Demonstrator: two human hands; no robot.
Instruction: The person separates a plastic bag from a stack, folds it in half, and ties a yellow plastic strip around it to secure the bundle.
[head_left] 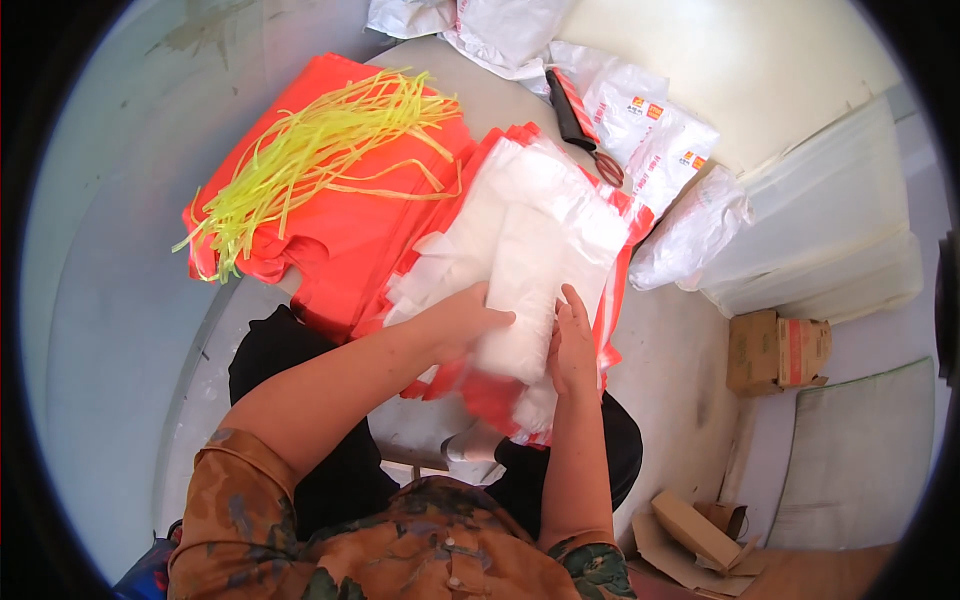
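Note:
A folded white plastic bag bundle (522, 290) lies lengthwise between my hands, on top of a wide stack of white plastic bags (575, 205). My left hand (468, 318) grips the bundle's left side, thumb across its top and the other fingers partly hidden. Along the right edge, my right hand (573, 345) rests with its fingers stretched out, touching the bundle. The near end of the bundle is smeared by motion. Red plastic bags (490, 395) show under the white stack, above my lap.
Left of the stack, yellow plastic ties (330, 150) lie over red bags (340, 270). Beyond it are scissors (608, 168), a black-and-red pouch-like item (572, 112) and white packages (665, 150). Cardboard boxes (755, 352) stand at right; flattened cardboard (695, 530) lies lower right.

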